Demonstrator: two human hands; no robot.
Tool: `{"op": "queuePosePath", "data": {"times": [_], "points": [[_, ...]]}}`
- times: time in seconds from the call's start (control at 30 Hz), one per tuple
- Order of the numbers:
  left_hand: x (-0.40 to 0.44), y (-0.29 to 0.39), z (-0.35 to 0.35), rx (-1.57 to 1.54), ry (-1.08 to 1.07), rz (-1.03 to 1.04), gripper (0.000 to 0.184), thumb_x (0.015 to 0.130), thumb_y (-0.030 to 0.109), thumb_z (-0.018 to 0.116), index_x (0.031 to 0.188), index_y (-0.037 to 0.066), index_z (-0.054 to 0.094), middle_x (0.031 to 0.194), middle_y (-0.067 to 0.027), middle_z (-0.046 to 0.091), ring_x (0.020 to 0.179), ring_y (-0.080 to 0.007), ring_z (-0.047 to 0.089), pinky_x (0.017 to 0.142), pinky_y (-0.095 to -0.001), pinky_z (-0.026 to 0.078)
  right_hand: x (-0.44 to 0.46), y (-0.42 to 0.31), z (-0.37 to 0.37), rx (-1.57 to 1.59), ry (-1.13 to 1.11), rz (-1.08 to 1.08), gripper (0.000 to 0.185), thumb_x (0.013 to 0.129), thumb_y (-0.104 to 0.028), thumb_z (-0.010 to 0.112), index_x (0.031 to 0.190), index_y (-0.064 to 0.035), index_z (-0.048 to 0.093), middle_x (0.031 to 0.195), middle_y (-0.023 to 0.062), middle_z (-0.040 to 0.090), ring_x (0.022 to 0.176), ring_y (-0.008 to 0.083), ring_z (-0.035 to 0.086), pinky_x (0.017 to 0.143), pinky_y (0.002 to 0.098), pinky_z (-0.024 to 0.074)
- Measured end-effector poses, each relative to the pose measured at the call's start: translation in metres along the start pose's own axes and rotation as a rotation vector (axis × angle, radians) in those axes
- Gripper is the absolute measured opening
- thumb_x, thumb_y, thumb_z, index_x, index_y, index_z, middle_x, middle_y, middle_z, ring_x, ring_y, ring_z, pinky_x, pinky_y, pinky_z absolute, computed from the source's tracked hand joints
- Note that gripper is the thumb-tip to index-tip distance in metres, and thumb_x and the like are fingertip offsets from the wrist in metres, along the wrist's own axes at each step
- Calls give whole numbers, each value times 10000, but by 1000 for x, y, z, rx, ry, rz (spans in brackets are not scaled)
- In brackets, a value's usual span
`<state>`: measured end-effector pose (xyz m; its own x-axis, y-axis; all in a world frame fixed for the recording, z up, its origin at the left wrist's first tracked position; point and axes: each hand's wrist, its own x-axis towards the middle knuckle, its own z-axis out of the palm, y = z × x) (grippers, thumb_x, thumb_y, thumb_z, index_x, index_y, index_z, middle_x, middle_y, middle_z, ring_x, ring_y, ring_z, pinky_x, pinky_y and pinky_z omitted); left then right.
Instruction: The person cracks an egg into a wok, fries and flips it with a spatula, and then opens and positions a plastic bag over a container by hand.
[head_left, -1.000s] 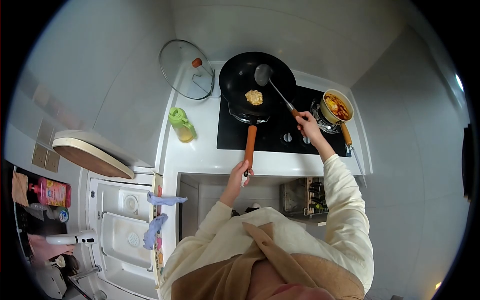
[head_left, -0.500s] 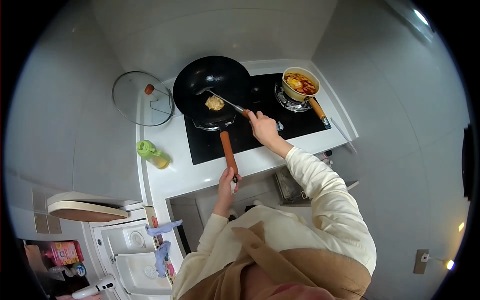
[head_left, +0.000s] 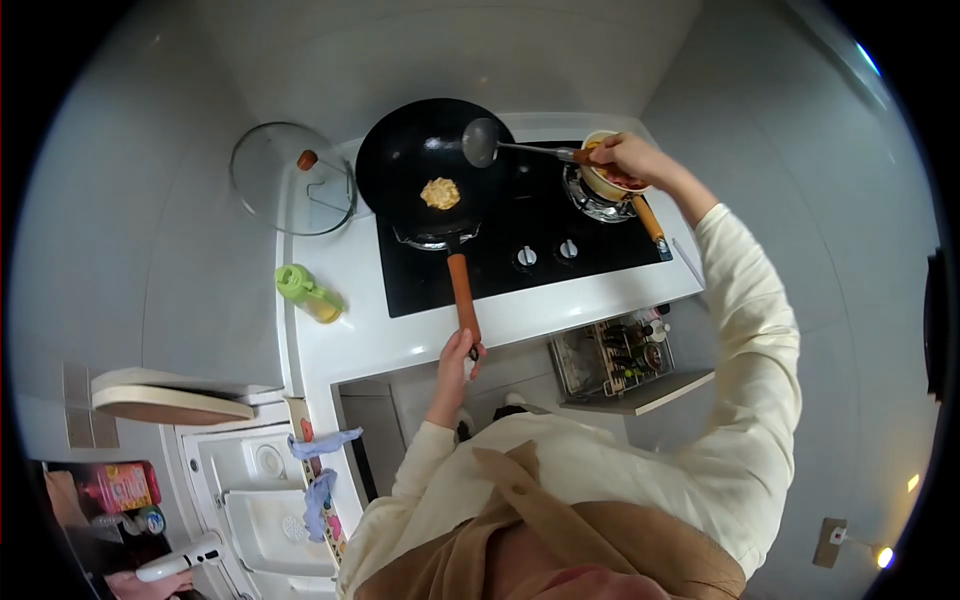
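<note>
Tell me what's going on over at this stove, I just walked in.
A person is cooking at the black stove. Their left hand holds the wok's orange-brown handle, while their right hand grips a long-handled ladle, its head over the right side of the wok. A small yellowish piece of food lies in the wok, clear of the ladle. The right hand partly hides the pale pot on the other burner.

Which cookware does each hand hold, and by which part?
The left hand holds the wok by the end of its handle; the right hand holds the spatula by its brown grip.
</note>
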<state>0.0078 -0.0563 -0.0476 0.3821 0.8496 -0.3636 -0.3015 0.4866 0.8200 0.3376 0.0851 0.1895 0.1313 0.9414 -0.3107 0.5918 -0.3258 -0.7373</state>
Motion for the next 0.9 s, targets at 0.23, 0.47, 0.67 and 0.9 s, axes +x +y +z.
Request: {"op": "queuePosePath", "data": {"times": [0.23, 0.47, 0.67, 0.9], "points": [[7, -9, -8, 6, -57, 61, 332, 932, 397, 431, 900, 76, 510, 708, -23, 537, 473, -76, 405, 421, -200, 310, -1, -84, -7, -346, -116, 214, 280, 892, -226, 468, 832, -8, 632, 559, 32, 591, 383, 45, 393, 384, 205, 281], [0, -2, -4, -41, -33, 21, 302, 931, 377, 443, 916, 87, 529, 714, -3, 521, 516, -61, 405, 434, -192, 310, 17, -116, 8, -506, -167, 262, 302, 894, -230, 472, 804, 6, 637, 561, 51, 596, 388, 50, 429, 386, 198, 313], [-2, 1, -3, -66, -36, 11, 290, 928, 375, 451, 932, 96, 529, 722, 7, 512, 540, -56, 401, 454, -190, 311, 26, -109, 15, -485, -192, 351, 305, 891, -260, 493, 769, -13, 625, 542, 17, 557, 400, 61, 452, 380, 200, 332], [2, -3, -2, -61, -18, 22, 290, 930, 380, 445, 921, 102, 527, 693, 3, 530, 484, -50, 399, 423, -180, 309, 28, -96, 13, -558, -261, 315, 283, 876, -256, 500, 777, -13, 605, 532, 12, 527, 378, 55, 423, 362, 196, 336]]}}
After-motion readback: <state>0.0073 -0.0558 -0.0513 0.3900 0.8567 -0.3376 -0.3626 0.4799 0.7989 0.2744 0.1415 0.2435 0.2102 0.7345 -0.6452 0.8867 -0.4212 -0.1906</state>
